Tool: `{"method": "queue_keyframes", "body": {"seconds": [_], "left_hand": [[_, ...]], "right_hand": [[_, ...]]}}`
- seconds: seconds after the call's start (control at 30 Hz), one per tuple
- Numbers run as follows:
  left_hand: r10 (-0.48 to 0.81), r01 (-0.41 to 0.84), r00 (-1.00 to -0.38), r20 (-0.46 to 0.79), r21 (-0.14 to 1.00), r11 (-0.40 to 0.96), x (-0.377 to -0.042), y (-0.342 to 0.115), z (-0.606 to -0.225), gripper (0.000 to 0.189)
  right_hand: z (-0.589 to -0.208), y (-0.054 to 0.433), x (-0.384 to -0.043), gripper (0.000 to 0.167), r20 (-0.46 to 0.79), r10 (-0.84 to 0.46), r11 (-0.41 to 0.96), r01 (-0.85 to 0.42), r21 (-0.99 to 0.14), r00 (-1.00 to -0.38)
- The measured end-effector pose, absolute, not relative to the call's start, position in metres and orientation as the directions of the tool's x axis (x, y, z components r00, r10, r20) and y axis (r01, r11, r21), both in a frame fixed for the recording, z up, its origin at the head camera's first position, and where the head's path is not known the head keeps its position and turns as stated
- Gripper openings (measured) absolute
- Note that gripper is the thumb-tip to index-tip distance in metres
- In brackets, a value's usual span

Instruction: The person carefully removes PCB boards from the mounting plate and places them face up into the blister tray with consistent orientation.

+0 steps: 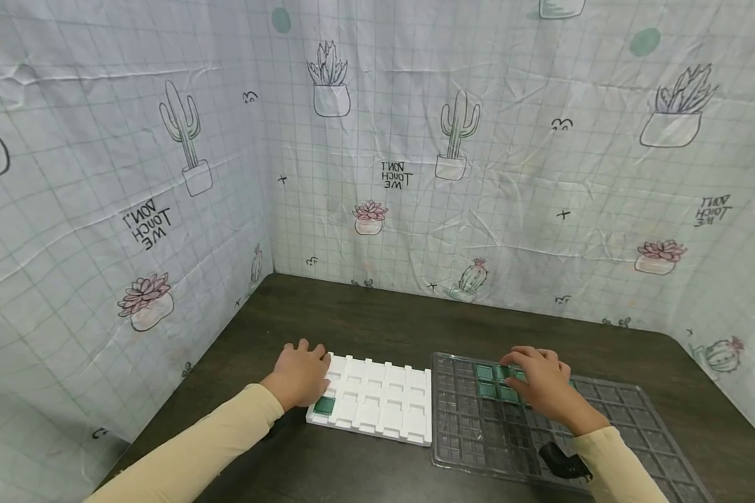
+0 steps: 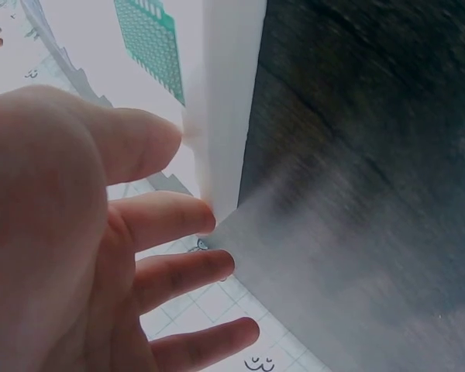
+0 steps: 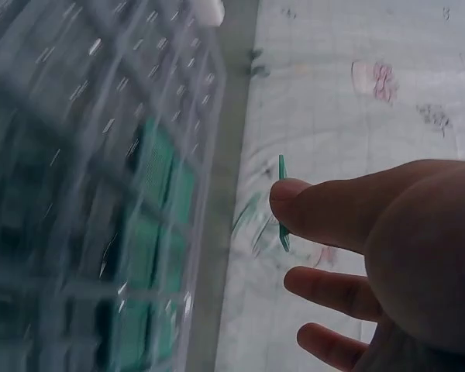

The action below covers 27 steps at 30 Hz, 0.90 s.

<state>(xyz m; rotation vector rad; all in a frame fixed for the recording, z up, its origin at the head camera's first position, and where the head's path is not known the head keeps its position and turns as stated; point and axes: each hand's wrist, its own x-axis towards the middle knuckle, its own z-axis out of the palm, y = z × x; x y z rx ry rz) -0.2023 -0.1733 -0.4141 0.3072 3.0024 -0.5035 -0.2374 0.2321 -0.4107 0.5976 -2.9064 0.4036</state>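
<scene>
My left hand rests at the left end of a white slotted tray. Its thumb and forefinger touch the tray's edge, and the other fingers extend past the corner in the left wrist view. One green, chip-like square piece lies in the tray's near left slot. Over the clear plastic tray, my right hand pinches a thin green square piece, seen edge-on in the right wrist view. Below that hand, several more green square pieces sit in the clear tray's far compartments, partly hidden by the hand.
Both trays lie side by side on a dark wooden table, the clear one on the right. A black device shows by the right sleeve. Cloth with cactus drawings hangs behind and at both sides.
</scene>
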Motion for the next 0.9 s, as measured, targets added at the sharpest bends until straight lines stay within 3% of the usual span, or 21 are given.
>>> {"method": "queue_keyframes", "body": {"seconds": [0.9], "left_hand": [[0.179, 0.205, -0.978, -0.108, -0.331, 0.921, -0.204, -0.175, -0.417, 0.055]], "right_hand": [[-0.427, 0.289, -0.243, 0.033, 0.017, -0.25, 0.927, -0.244, -0.285, -0.968]]}}
